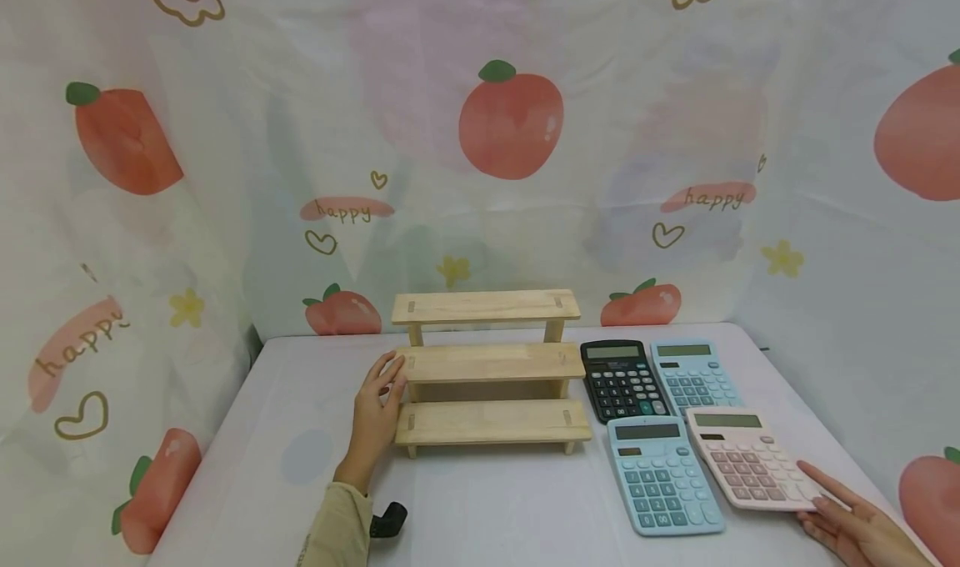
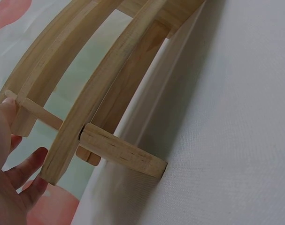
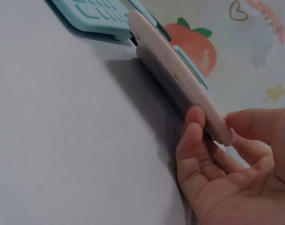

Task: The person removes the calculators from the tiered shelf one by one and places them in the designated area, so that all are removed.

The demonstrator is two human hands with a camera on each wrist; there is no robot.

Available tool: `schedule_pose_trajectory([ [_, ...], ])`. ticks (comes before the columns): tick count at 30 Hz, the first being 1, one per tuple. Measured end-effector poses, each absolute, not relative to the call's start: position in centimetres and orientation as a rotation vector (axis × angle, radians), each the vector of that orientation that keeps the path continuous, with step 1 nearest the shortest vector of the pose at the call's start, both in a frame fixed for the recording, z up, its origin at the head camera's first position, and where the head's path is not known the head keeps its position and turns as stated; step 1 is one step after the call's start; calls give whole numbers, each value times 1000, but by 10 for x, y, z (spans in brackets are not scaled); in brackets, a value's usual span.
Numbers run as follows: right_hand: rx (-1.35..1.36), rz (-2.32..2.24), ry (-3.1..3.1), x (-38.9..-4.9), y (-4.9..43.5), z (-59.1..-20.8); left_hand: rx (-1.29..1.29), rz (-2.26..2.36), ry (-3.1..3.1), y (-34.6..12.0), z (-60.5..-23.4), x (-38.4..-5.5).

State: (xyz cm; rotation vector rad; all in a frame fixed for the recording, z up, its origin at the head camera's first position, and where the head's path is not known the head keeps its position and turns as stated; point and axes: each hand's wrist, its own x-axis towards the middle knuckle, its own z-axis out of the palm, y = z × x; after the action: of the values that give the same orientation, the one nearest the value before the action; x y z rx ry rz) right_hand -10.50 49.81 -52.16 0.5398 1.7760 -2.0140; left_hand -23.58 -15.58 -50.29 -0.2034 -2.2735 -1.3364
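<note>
In the head view, a three-tier wooden stand (image 1: 491, 363) stands mid-table. My left hand (image 1: 377, 413) grips its left end by the middle tier; the left wrist view shows the fingertips (image 2: 36, 180) against a plank end. My right hand (image 1: 862, 525) pinches the near right corner of a pink calculator (image 1: 750, 463), thumb above and fingers beneath. From the right wrist, this calculator (image 3: 180, 77) shows edge-on, tilted, its held end raised off the table. Beside it lie a light blue calculator (image 1: 663, 475), a black one (image 1: 622, 383) and another light blue one (image 1: 693, 375).
A black curved pipe-shaped thing (image 1: 388, 520) lies by my left sleeve (image 1: 337, 521), partly hidden by it. The white table (image 1: 495, 517) meets a fruit-printed cloth backdrop (image 1: 510, 242) at the back and sides.
</note>
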Motion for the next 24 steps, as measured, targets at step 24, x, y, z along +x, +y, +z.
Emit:
schedule_pose_trajectory([
  [24, 571, -1501, 2189, -107, 478, -506, -201, -1377, -2279, -155, -500, -233],
])
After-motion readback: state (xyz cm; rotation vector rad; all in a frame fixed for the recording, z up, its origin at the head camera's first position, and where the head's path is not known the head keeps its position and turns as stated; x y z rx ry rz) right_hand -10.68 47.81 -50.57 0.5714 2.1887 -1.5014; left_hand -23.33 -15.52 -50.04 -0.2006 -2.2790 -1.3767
